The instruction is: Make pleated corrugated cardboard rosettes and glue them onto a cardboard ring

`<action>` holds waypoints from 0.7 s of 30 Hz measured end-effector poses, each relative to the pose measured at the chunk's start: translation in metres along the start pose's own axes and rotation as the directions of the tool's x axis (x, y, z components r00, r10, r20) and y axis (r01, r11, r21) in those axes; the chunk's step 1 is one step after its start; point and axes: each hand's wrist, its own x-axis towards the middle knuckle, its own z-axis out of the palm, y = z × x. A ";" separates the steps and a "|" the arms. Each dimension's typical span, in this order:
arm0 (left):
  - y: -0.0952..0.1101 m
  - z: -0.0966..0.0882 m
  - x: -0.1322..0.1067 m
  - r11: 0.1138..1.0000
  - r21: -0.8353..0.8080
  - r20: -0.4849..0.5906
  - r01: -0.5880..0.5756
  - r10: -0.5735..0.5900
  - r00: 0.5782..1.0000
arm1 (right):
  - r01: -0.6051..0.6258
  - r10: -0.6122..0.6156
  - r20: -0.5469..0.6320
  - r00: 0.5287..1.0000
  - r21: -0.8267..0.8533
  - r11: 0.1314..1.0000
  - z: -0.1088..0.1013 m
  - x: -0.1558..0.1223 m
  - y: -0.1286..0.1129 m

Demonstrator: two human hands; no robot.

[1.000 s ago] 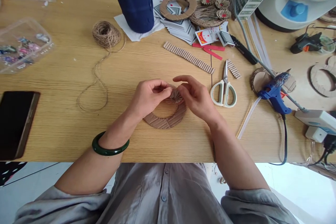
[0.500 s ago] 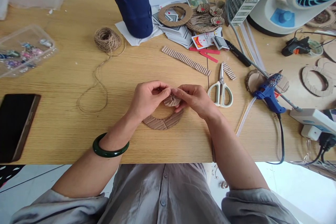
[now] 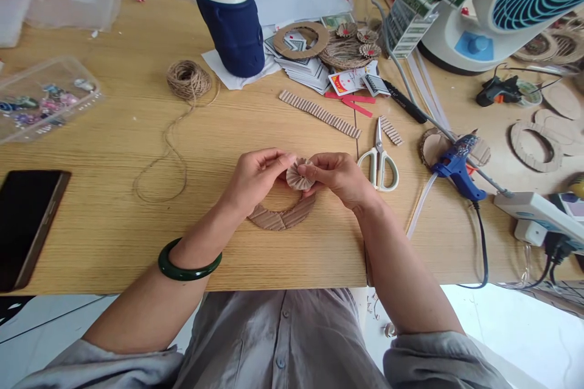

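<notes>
A round pleated cardboard rosette (image 3: 295, 180) is held up in front of me, its folds fanning out from the centre. My right hand (image 3: 341, 177) grips it, the thumb over its middle and the fingers behind. At its upper left edge, my left hand (image 3: 256, 177) pinches the rim between thumb and fingers. Beneath both hands lies a cardboard ring (image 3: 281, 219) wrapped in brown corrugated strip; its far part is hidden. White-handled scissors (image 3: 378, 161) rest right of my right hand. Beyond are a long corrugated strip (image 3: 319, 114) and a short piece (image 3: 391, 130).
Left are a twine ball (image 3: 188, 79), a phone (image 3: 31, 228) and a bead box (image 3: 48, 100). A blue bottle (image 3: 230, 27) stands behind. Right are a glue gun (image 3: 458, 167) with its cord, a power strip (image 3: 541, 213) and a fan (image 3: 479, 42).
The rosette has tipped so its pleated face shows more fully. My right thumb has shifted onto its centre. The whole view has moved slightly.
</notes>
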 end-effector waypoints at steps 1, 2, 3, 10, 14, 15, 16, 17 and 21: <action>0.001 0.001 0.000 0.999 -0.044 0.020 0.033 -0.032 0.999 | 0.016 -0.015 -0.037 0.999 0.015 1.000 0.000 0.001 0.000; 0.002 0.001 0.000 0.996 -0.067 0.056 0.060 -0.057 0.997 | 0.031 -0.028 -0.076 0.997 0.029 0.999 0.000 0.002 0.001; 0.002 0.002 -0.001 0.994 -0.071 0.093 0.080 -0.073 0.993 | 0.044 -0.039 -0.112 0.993 0.043 0.998 0.000 0.002 0.002; -0.006 0.002 0.001 0.997 0.005 0.067 0.074 -0.074 0.995 | 0.054 -0.036 -0.169 0.985 0.104 0.993 0.004 0.003 0.006; -0.003 0.005 0.000 0.998 0.002 0.074 0.065 -0.065 0.995 | 0.032 -0.014 -0.150 0.989 0.122 0.992 0.005 0.002 0.005; -0.001 0.005 -0.001 0.998 -0.008 0.075 0.069 -0.068 0.995 | 0.021 -0.003 -0.140 0.990 0.129 0.991 0.005 0.002 0.005; -0.001 0.006 -0.001 0.997 -0.017 0.073 0.072 -0.071 0.995 | 0.007 0.010 -0.131 0.991 0.131 0.991 0.006 0.002 0.005; 0.000 0.006 -0.001 0.997 -0.022 0.072 0.075 -0.073 0.995 | -0.008 0.024 -0.124 0.992 0.129 0.992 0.006 0.001 0.004; -0.005 0.003 0.000 0.998 0.037 0.073 0.042 -0.045 0.996 | -0.035 0.043 -0.107 0.993 0.077 0.996 0.005 0.001 0.002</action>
